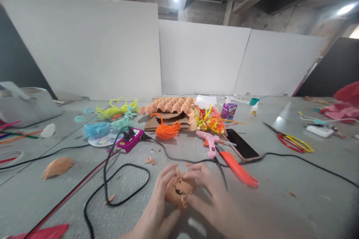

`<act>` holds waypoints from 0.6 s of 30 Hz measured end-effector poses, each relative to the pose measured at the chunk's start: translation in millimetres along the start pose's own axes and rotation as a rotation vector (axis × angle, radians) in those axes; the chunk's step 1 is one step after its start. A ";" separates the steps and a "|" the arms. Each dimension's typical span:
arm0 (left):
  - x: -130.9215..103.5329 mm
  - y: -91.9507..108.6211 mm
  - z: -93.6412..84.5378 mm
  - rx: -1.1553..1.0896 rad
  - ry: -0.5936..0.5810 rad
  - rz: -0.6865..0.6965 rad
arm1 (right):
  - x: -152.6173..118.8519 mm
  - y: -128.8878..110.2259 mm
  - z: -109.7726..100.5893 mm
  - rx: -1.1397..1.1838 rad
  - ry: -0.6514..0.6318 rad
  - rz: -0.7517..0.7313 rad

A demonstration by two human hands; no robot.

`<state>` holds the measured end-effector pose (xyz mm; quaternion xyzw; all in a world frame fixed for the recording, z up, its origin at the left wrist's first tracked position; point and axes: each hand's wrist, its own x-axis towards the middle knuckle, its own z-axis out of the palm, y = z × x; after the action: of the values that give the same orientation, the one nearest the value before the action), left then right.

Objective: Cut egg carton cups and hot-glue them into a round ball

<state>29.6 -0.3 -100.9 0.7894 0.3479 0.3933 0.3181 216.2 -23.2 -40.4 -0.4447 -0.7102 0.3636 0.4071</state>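
Near the bottom middle, a rounded tan piece (181, 190) with ragged edges and a dark gap down its centre is between my two hands. My left hand (161, 201) wraps round its left side, thumb below. My right hand (207, 190) presses on its right side with bent fingers, slightly blurred. Small tan scraps (150, 161) lie just beyond my hands. Another curved tan piece (58, 167) rests on the grey surface at the left.
A pink glue gun (210, 143), orange cutter (238, 168), phone (242, 145) and scissors (293, 140) lie right of centre. Black cables loop from a purple power strip (130, 140). Behind sit an orange bundle (167, 131) and a tan egg carton (171, 105).
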 end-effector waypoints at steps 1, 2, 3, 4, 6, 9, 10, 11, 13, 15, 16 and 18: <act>-0.3 -0.8 -0.2 -0.006 0.002 -0.001 | -0.1 1.3 0.1 -0.037 -0.006 -0.031; -0.8 -1.2 -0.5 -0.016 -0.003 -0.006 | -0.1 2.8 0.3 -0.051 -0.016 -0.046; -1.3 -1.3 -1.0 -0.029 -0.012 -0.012 | 0.0 3.8 0.5 -0.052 -0.027 -0.053; -1.7 -1.0 -1.6 -0.048 -0.026 -0.017 | 0.3 4.1 0.5 -0.050 -0.032 -0.054; -2.3 0.5 -3.1 -0.093 -0.051 -0.026 | 0.7 1.7 -0.8 -0.068 -0.041 -0.049; -1.4 3.8 -5.0 -0.161 -0.072 -0.035 | 1.1 -6.5 -5.7 -0.139 -0.074 -0.024; -0.8 5.0 -5.5 -0.182 -0.076 -0.037 | 1.4 -8.9 -7.8 -0.166 -0.089 -0.016; -0.1 6.1 -5.9 -0.205 -0.080 -0.041 | 1.8 -10.8 -9.9 -0.193 -0.108 -0.007; 1.2 8.5 -6.4 -0.250 -0.088 -0.050 | 3.3 -12.4 -13.6 -0.239 -0.142 0.007; 2.1 11.0 -6.8 -0.283 -0.091 -0.059 | 5.1 -11.7 -16.1 -0.273 -0.180 0.003; 2.3 12.1 -7.0 -0.294 -0.093 -0.066 | 5.8 -10.9 -16.9 -0.283 -0.192 -0.009; 2.5 14.1 -7.4 -0.303 -0.091 -0.075 | 6.3 -9.1 -17.5 -0.312 -0.191 -0.042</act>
<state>28.7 -4.5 -85.4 0.7360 0.2988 0.3928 0.4634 227.2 -17.8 -23.7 -0.4511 -0.8024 0.2811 0.2714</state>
